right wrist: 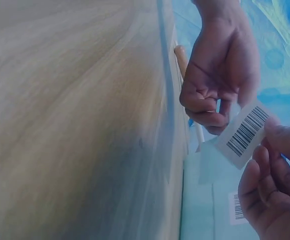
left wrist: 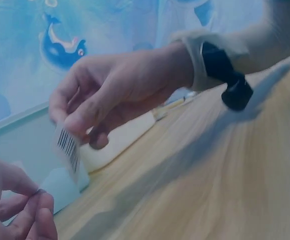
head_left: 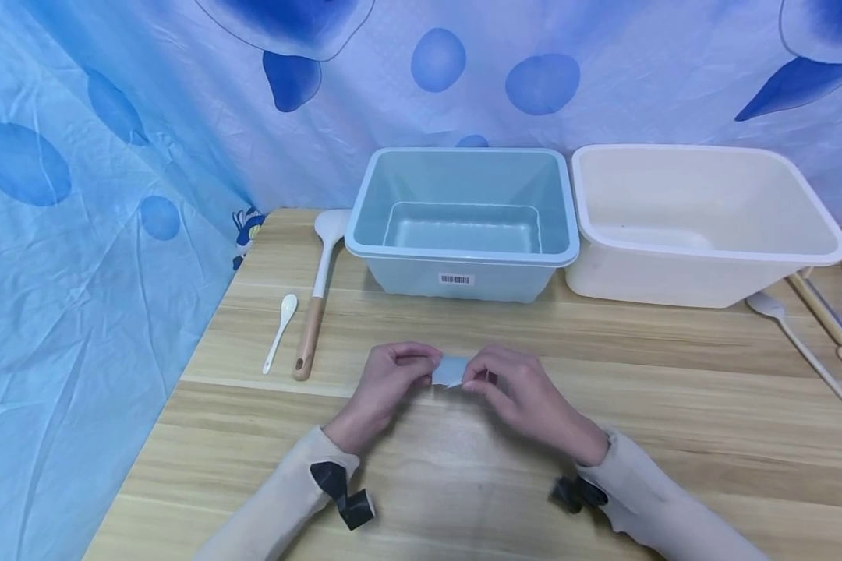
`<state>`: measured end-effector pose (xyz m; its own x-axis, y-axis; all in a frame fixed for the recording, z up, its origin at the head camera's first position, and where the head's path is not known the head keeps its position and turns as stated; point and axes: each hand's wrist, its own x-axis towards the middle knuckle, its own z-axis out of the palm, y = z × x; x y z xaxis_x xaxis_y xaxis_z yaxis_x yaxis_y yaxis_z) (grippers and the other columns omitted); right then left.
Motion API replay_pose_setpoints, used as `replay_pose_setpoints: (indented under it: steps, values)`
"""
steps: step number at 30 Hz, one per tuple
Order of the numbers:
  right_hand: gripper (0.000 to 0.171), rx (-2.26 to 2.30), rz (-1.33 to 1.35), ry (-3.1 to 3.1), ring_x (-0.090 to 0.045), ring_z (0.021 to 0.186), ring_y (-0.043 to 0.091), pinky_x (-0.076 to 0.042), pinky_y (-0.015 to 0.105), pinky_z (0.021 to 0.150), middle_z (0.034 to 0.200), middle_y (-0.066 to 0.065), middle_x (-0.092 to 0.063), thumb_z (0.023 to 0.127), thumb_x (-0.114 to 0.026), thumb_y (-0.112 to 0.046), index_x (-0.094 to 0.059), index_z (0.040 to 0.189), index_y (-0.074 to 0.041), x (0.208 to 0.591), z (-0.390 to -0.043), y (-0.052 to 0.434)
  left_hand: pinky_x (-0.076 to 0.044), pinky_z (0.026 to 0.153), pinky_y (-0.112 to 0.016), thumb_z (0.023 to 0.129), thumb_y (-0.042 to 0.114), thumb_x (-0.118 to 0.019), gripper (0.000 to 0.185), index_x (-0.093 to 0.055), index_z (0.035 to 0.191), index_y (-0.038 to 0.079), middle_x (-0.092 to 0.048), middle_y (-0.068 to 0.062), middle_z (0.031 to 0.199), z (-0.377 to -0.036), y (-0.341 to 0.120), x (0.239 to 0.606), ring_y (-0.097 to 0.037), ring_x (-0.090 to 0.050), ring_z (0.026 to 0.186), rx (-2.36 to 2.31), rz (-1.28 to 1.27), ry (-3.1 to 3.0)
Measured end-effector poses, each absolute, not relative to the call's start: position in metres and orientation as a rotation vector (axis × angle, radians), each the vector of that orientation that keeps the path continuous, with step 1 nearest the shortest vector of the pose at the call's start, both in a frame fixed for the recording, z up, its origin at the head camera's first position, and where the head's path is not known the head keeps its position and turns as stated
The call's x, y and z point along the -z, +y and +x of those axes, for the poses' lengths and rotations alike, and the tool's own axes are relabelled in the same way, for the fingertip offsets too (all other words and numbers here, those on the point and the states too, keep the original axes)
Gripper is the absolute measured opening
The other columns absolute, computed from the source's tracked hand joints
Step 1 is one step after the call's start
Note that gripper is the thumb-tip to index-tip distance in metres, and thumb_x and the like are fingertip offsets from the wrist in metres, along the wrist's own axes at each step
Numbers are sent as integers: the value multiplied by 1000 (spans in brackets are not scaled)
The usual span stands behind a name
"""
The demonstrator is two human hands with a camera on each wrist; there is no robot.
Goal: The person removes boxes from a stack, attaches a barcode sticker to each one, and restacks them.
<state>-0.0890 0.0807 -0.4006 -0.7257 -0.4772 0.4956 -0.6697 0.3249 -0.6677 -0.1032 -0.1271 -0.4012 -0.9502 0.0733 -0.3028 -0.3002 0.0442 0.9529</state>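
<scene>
Over the table, a small pale blue slip (head_left: 451, 368) spans the gap between both hands, with a white edge along its near side. My left hand (head_left: 391, 383) pinches the slip's left end between thumb and fingers. My right hand (head_left: 526, 393) is at its right end; in the right wrist view, its thumb and fingers pinch a white barcode label (right wrist: 246, 131). The same barcode label (left wrist: 67, 147) hangs from the right fingertips in the left wrist view. There the left hand (left wrist: 20, 205) is partly cut off, fingertips pressed together. Whether label and slip are joined cannot be told.
A light blue basin (head_left: 456, 253) with its own barcode sticker stands beyond the hands, beside a white basin (head_left: 673, 276). Left lie a white spoon (head_left: 282, 331) and a wooden-handled ladle (head_left: 316, 312). Right are a grey spoon (head_left: 800, 343) and wooden-handled tools (head_left: 824, 308). A patterned curtain (head_left: 365, 101) hangs behind.
</scene>
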Motion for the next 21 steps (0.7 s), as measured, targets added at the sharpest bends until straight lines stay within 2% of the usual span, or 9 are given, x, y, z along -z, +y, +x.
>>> replay_pose_setpoints:
  steps: [6, 11, 15, 18, 21]
  values:
    - [4, -1377, 1058, -2375, -58, 76, 5, -52, 19, 66, 86, -3, -67, 85, -71, -10, -68, 88, -9, 400, -87, 83, -55, 67, -23, 82, 2, -70, 19, -71, 100, -5, -74, -17, 93, -108, -134, 407, -10, -67, 77, -1949, -219, 2125]
    - [13, -1365, 1041, -2358, -58, 74, 5, -51, 19, 65, 83, -4, -66, 80, -74, -2, -68, 87, -11, 399, -86, 84, -54, 67, -21, 83, 0, -68, 16, -71, 98, -4, -72, -16, 90, -109, -138, 411, -11, -65, 77, -1906, -148, 2220]
    - [11, -1365, 995, -2389, -58, 74, 4, -52, 19, 65, 83, -5, -66, 81, -74, -4, -68, 87, -11, 398, -86, 85, -54, 72, -22, 81, 1, -70, 12, -74, 92, 0, -73, -13, 90, -108, -141, 413, -13, -67, 79, -1796, 25, 2415]
    - [8, -1366, 955, -2425, -58, 75, 4, -52, 20, 66, 84, -4, -67, 83, -72, -5, -68, 87, -11, 396, -86, 86, -55, 77, -25, 79, 1, -72, 10, -76, 87, 5, -73, -12, 97, -106, -141, 412, -18, -67, 88, -1679, 152, 2627]
    - [8, -1347, 924, -2450, -58, 75, 4, -52, 20, 65, 85, -4, -67, 84, -72, -4, -67, 87, -11, 395, -85, 87, -55, 73, -26, 77, 0, -74, 11, -77, 84, 8, -70, -9, 102, -103, -140, 409, -21, -65, 90, -1622, 226, 2773]
